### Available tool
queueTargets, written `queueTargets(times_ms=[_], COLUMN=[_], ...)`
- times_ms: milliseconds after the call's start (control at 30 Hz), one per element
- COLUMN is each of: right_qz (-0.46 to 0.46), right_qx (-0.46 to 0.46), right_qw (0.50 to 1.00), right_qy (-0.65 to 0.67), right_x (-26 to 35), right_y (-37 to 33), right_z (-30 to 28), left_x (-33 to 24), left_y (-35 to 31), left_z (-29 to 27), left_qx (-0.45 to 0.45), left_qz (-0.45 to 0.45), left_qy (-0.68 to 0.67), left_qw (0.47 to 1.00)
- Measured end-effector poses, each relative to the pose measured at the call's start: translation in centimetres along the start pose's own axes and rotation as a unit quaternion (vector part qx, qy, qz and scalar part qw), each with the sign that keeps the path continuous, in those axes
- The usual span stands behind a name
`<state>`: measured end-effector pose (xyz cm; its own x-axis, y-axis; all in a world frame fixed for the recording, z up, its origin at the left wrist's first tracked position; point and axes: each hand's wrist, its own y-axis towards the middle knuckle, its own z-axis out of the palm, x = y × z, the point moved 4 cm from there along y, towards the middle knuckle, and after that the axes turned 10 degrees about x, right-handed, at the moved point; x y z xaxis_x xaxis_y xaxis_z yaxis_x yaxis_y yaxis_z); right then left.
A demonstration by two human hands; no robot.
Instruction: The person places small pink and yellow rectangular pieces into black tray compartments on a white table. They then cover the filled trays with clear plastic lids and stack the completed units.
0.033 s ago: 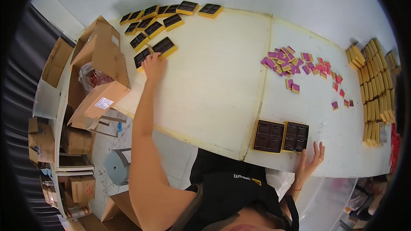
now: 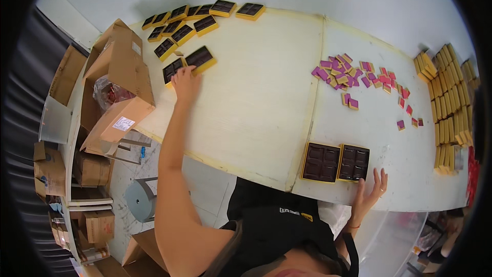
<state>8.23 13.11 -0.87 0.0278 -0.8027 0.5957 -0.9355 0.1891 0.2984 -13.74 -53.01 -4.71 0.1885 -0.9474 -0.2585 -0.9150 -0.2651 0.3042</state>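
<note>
The person's left hand (image 2: 186, 83) is well left of the heap of purple-and-gold pieces (image 2: 339, 72) on the table (image 2: 256, 97). Its fingers bend over the adjoining near ends of a left dark-tray box (image 2: 173, 71) and a right dark-tray box (image 2: 201, 59); whether they grip or merely touch cannot be told. The right hand (image 2: 368, 195), on the heap's near side, is empty with fingers spread, one fingertip at the near right corner of a narrower-looking box (image 2: 353, 163), which sits beside a wider-looking box (image 2: 320, 162). More tray boxes (image 2: 183, 34) cluster far to the heap's left. Red-and-gold pieces (image 2: 385, 79) lie just right of the heap; stacked gold boxes (image 2: 451, 90) stand farther right.
</note>
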Motion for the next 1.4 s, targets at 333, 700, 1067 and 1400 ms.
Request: queueTargets(times_ms=[333, 700, 1067, 1400], right_qz=[-0.159, -0.077, -0.076, -0.092], right_qx=[0.247, 0.165, 0.156, 0.170], right_qw=[0.951, 0.975, 0.978, 0.976], right_qy=[-0.095, -0.124, -0.120, -0.099], right_x=[8.1, 3.6, 3.5, 3.6], right_y=[0.8, 0.6, 0.5, 0.9], right_z=[3.4, 0.7, 0.9, 0.5], left_x=[-23.1, -27.9, -25.7, -25.3], left_y=[-23.3, -24.9, -23.8, -22.6], left_z=[-5.9, -4.6, -5.8, -7.7], left_qx=[0.108, 0.124, 0.160, 0.284], left_qz=[0.220, 0.258, 0.178, 0.283], left_qy=[-0.191, -0.234, -0.226, -0.247], left_qw=[0.951, 0.929, 0.944, 0.882])
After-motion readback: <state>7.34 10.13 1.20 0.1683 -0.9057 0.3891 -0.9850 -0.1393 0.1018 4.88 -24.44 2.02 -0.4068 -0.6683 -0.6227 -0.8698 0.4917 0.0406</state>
